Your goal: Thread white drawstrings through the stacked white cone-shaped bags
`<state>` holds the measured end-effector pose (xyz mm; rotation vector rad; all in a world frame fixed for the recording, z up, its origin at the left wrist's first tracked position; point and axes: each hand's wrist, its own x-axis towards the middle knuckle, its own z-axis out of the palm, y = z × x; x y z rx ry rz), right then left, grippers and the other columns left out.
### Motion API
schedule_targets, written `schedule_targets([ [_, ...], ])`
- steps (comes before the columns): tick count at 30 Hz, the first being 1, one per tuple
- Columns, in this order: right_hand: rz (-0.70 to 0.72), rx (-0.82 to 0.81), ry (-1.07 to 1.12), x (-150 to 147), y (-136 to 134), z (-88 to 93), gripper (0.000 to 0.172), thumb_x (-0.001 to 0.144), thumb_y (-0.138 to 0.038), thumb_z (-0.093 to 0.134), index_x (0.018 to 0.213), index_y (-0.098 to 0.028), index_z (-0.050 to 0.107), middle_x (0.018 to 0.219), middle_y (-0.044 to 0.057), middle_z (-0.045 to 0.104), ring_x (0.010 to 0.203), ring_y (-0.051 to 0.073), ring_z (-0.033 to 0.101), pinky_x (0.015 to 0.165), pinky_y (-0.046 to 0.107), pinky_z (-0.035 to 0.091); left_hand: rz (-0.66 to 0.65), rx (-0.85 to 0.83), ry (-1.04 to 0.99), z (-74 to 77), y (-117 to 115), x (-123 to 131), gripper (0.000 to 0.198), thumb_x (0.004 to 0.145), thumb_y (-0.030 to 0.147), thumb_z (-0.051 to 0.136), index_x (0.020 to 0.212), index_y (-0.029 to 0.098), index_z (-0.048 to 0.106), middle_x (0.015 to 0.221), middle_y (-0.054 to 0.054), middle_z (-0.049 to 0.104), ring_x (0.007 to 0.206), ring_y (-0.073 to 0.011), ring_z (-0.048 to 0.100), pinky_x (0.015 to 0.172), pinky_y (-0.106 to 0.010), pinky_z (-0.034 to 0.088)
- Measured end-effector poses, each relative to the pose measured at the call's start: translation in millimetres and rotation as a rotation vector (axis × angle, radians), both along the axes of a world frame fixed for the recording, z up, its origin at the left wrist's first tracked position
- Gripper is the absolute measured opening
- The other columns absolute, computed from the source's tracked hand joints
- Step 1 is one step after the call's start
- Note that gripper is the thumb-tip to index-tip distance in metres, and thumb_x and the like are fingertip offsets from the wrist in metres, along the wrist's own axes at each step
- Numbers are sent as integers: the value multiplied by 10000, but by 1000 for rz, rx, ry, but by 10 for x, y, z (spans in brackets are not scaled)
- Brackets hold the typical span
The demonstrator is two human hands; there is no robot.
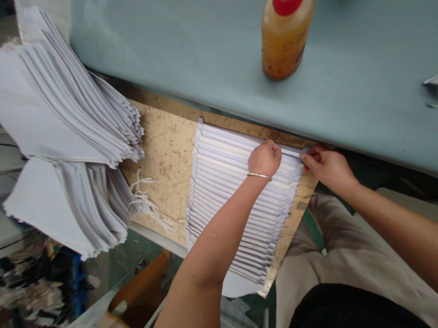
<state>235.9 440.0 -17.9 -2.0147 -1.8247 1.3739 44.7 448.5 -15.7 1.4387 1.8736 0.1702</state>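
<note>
Overlapping white sheets (243, 202), staggered so that their edges form narrow strips, lie on a wooden board (162, 142); whether they are paper or cloth I cannot tell. My left hand (265, 159), a bracelet at its wrist, rests as a closed fist on the uppermost strips near the far edge. Nothing shows in that fist. At the right end of the top strip, my right hand (327, 167) pinches the corner of a white sheet between thumb and fingers. My left forearm covers part of the layered sheets.
Two stacks of white pieces, an upper stack (54, 104) and a lower stack (70, 201), overhang the board's left end. Loose white strips (151, 206) lie nearby. On the blue-grey table (183, 43) stands a red-capped bottle (286, 38) of amber liquid. A brown bag (134, 295) sits below.
</note>
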Motion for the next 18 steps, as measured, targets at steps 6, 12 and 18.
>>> schedule_targets([
  [6, 51, -4, -126, -13, 64, -36, 202, 895, -369, 504, 885, -202, 617, 706, 13, 673, 624, 170, 591, 551, 267, 342, -37, -29, 76, -64, 59, 58, 156, 866, 306, 537, 899, 202, 648, 899, -75, 711, 876, -228, 657, 756, -309, 472],
  [12, 61, 33, -93, 8, 60, -68, 227, 881, -371, 499, 913, -190, 632, 733, 35, 681, 648, 184, 609, 573, 274, 383, -34, -44, 47, -81, 63, 67, 167, 871, 298, 538, 933, 192, 650, 930, -97, 700, 904, -241, 648, 807, -331, 475],
  [18, 86, 49, -146, 11, 65, -99, 244, 883, -368, 495, 970, -193, 641, 782, 52, 690, 704, 207, 621, 598, 280, 394, -34, -43, 54, -88, 61, 76, 172, 877, 304, 532, 942, 194, 647, 927, -94, 699, 903, -235, 646, 815, -328, 476],
])
